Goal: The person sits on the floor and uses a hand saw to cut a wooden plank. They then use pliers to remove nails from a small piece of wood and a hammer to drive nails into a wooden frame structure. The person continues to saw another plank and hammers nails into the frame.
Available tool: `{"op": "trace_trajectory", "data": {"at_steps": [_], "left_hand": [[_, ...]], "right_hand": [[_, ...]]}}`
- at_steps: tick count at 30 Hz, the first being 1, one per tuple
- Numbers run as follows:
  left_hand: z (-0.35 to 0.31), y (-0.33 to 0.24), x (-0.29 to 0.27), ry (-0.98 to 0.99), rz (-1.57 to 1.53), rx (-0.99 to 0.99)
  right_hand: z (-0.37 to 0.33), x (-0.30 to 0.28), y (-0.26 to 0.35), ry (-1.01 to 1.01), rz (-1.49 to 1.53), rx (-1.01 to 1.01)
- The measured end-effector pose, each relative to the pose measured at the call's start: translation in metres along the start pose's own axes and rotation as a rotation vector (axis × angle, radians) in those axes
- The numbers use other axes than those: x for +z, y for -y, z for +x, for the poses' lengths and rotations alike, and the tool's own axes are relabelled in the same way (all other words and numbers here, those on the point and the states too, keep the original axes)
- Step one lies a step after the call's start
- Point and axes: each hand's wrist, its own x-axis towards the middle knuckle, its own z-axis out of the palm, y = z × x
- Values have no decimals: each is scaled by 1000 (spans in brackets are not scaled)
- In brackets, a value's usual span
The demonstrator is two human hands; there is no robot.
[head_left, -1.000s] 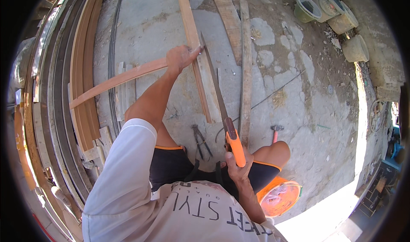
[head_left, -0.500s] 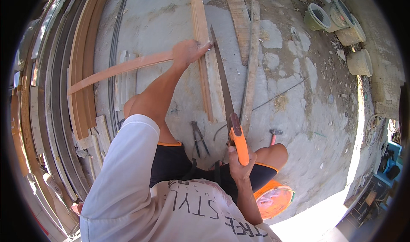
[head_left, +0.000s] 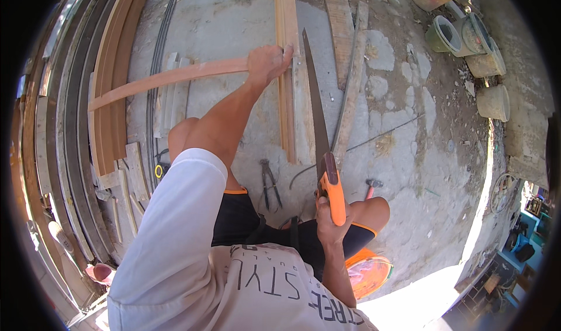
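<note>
My left hand (head_left: 269, 63) is closed around the right end of a long reddish-brown wooden strip (head_left: 187, 73). That end lies over a long wooden board (head_left: 286, 120) on the floor, and the strip runs left to the stacked timber. In my right hand (head_left: 333, 224) is a handsaw (head_left: 318, 115) with an orange and brown handle. Its blade points away from me, just right of the board and apart from the strip and my left fingers. Between my knees and the board lies a pair of long-handled pincers (head_left: 270, 185).
Long planks (head_left: 108, 126) are stacked along the left. A hammer (head_left: 372, 186) lies by my right knee, near an orange bucket (head_left: 374, 275). Further right stand several dirty buckets (head_left: 444, 36). Two loose boards (head_left: 350, 77) lie beyond the saw. A yellow-black tape measure (head_left: 162, 170) shows left.
The whole view has shifted slightly. A wider gap shows between the saw blade and my left fingers, which were close beside it. Both hands keep their hold.
</note>
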Motion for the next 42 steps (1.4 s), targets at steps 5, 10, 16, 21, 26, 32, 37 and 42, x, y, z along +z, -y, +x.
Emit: {"op": "trace_trajectory", "data": {"at_steps": [5,10,16,21,26,32,37,42], "left_hand": [[4,-1,7,-36,48,-82],[3,-4,3,-23,77,-52],[3,-7,-1,41,71,-88],[1,3,6,-35,75,-93],[1,-4,-1,27,61,-81],[2,-9,-1,29,50,-60],[2,2,8,8,118,-88],[3,-10,-3,41,95,-89]], "right_hand": [[90,40,6,24,-39,-53],[-41,-14,-23,-55,-23,-85],[56,22,0,24,-120,-82],[103,48,2,56,-2,-85],[-55,-24,-25,-24,-180,-50],[64,27,4,3,-91,-33],[90,39,5,38,-39,-31],[-51,-24,-21,-28,-104,-25]]}}
